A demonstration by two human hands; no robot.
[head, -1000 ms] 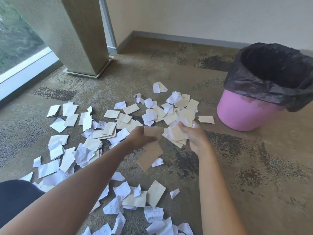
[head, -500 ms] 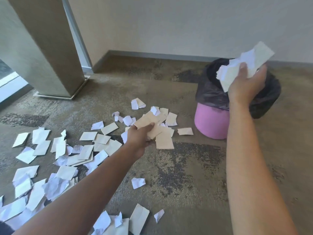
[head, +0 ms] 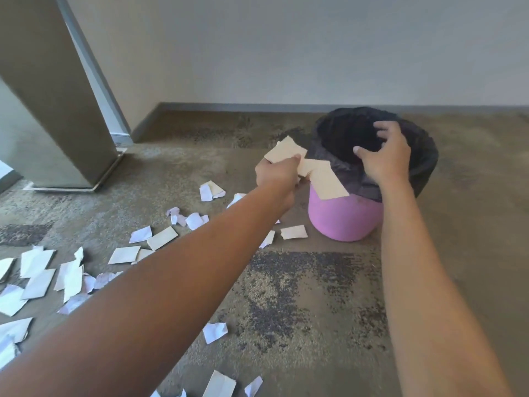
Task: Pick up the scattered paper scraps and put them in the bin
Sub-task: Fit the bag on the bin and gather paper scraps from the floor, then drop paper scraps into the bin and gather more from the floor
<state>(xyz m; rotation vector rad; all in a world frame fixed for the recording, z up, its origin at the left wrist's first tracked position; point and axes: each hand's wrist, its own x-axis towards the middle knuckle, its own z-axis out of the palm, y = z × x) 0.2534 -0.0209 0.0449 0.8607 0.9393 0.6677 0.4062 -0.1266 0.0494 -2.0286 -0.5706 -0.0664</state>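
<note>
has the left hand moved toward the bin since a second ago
Yes. The left hand, gripping tan paper scraps, has risen from the scattered pile on the carpet to the near rim of the pink bin.

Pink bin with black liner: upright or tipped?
Upright. The pink bin with black liner stands on its base on the carpet, mouth facing up.

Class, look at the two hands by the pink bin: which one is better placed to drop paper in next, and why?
The left hand. It grips tan paper scraps right beside the bin and its black liner. The right hand hangs over the opening with fingers spread, holding nothing.
</note>
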